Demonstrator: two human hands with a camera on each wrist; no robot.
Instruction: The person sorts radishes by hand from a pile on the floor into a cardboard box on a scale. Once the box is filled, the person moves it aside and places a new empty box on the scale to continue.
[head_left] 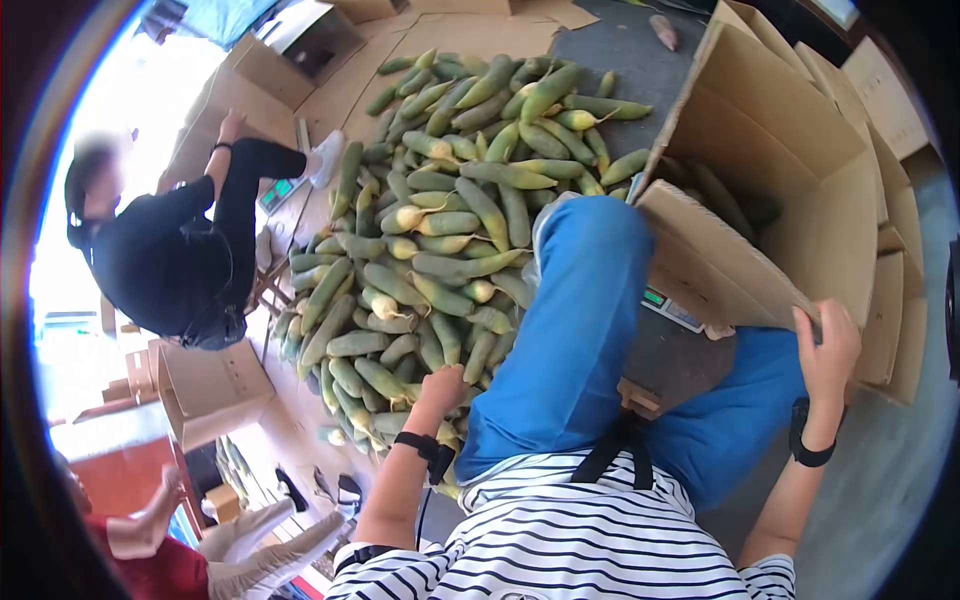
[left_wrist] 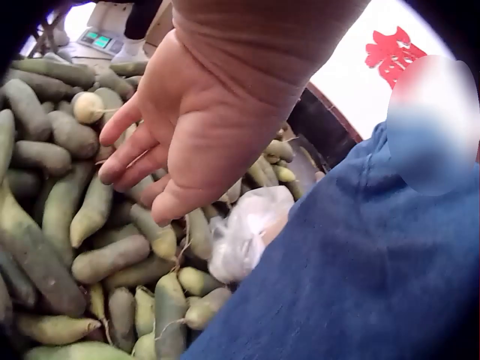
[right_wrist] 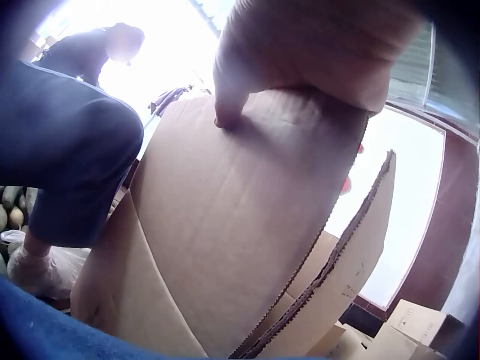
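Observation:
A large heap of green radishes (head_left: 430, 250) covers the floor in front of the seated person. The left hand (head_left: 443, 388) is over the near side of this heap; in the left wrist view the hand (left_wrist: 199, 127) has relaxed, slightly bent fingers above the radishes (left_wrist: 112, 255) and holds nothing. At the right, the right hand (head_left: 830, 345) grips the edge of a flap of an open cardboard box (head_left: 745, 255). Several radishes (head_left: 715, 195) lie inside that box. In the right wrist view the right hand (right_wrist: 300, 64) pinches the box flap (right_wrist: 232, 195), thumb on one face.
A scale (head_left: 668, 308) with a lit display stands between the legs, beside the box. More cardboard boxes (head_left: 885, 310) are at the far right. A person in black (head_left: 165, 250) sits across the heap, near another scale (head_left: 280, 192). Another person in red (head_left: 150, 560) is at lower left.

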